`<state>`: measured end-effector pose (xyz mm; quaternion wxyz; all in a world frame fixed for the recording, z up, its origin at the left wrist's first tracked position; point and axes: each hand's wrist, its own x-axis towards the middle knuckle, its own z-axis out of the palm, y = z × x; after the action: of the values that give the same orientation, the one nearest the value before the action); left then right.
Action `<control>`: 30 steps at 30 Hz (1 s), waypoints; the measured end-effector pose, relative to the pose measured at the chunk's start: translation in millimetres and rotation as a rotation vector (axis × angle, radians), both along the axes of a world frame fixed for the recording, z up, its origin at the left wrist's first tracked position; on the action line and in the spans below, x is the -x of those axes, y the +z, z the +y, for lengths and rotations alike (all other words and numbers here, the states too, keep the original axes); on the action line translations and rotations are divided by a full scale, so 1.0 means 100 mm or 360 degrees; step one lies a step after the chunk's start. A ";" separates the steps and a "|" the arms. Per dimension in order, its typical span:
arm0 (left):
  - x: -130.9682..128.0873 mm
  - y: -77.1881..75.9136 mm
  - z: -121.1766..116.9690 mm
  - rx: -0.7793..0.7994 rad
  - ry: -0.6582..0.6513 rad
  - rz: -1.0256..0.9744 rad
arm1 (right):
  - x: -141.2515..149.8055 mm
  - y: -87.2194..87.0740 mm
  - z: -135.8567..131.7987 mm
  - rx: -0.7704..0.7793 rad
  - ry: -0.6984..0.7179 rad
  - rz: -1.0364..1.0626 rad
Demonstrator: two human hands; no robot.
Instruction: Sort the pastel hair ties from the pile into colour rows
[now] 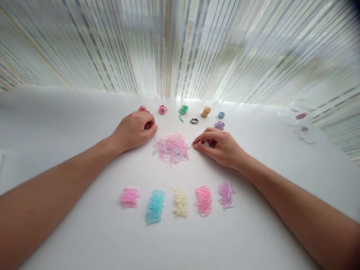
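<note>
A loose heap of mixed pink, lilac and pale rubber bands (171, 149) lies on the white table (180, 247). Just beyond its upper left edge is my left hand (135, 129), thumb and fingers curled together; whatever they may hold is hidden. On the heap's right side my right hand (221, 147) pinches with thumb and forefinger at what looks like a pale rubber band, faint and blurred. Nearer to me are sorted bunches: pink-lilac bands (129, 197), blue bands (155, 207), cream bands (180, 202), pink bands (203, 200) and purple bands (226, 195).
Along the back sit a red coil (143, 108), partly behind my left hand, a pink coil (162, 109), a green coil (183, 110), a tan coil (205, 111), a blue coil (221, 115), a purple coil (219, 125) and a dark multicoloured ring (194, 121). Clear round objects (305, 134) stand far right.
</note>
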<state>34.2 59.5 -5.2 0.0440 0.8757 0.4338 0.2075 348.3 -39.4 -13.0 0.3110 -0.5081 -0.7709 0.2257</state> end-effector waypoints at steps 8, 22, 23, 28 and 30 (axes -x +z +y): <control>-0.03 -0.02 -0.02 0.0037 0.0028 0.0003 | -0.01 0.01 -0.03 0.0015 0.0007 -0.0044; -0.04 -0.03 -0.03 0.0029 0.0021 0.0002 | -0.14 0.07 0.01 0.0156 0.0225 -0.0039; -0.03 -0.03 -0.02 0.0021 0.0014 -0.0005 | -0.15 0.08 0.01 0.0187 0.0245 -0.0033; -0.02 -0.06 0.01 -0.0003 -0.0017 -0.0045 | -0.16 0.10 0.03 0.0225 0.0297 -0.0008; -0.03 -0.05 0.00 0.0000 -0.0017 -0.0052 | -0.17 0.09 0.03 0.0219 0.0302 -0.0005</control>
<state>36.9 60.0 -10.5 0.0523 0.8745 0.4284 0.2214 364.9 -36.4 -3.7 0.2514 -0.4532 -0.7987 0.3056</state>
